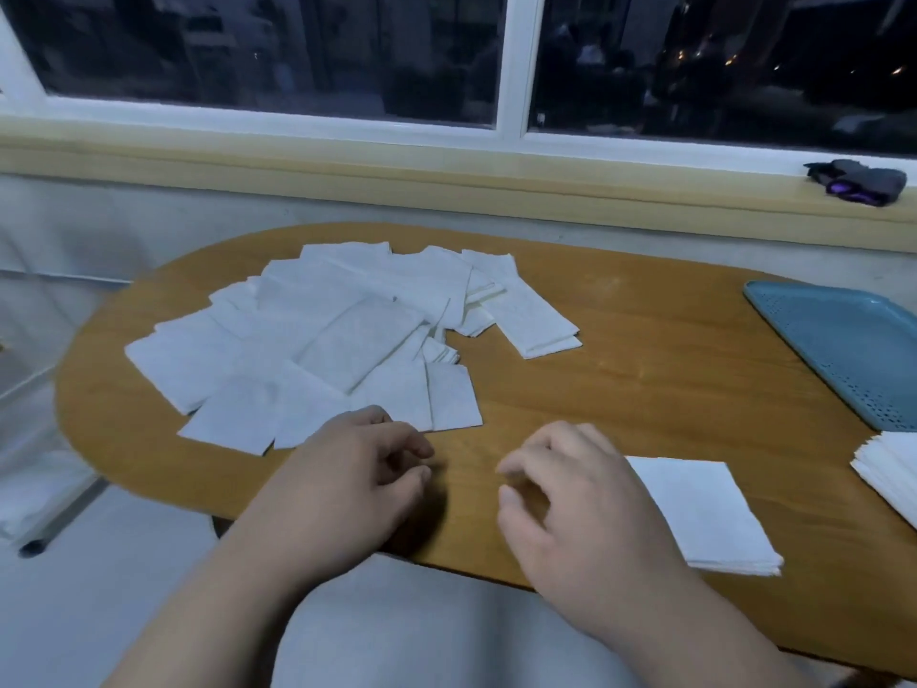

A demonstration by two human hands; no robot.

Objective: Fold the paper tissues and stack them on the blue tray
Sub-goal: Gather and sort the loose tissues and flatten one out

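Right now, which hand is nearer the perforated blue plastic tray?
Right. The right hand is left of the perforated blue plastic tray, nearer the camera; the left hand is farther left.

My left hand (347, 484) and right hand (585, 508) were bare. So were both forearms (223, 588), uncovered all the way to the edge of view; the right hand's fingers looked slightly blurred.

The blue tray (843, 350) is cut off by the right edge, as is the tissue stack (888, 469) below it. One corner of the folded tissue (704, 513) is covered by the right hand (580, 508), whose fingertips (511, 466) are blurred. The sheets in the overlapped tissue spread (322, 340) cannot be counted. The dark bundle (858, 181) on the sill cannot be identified.
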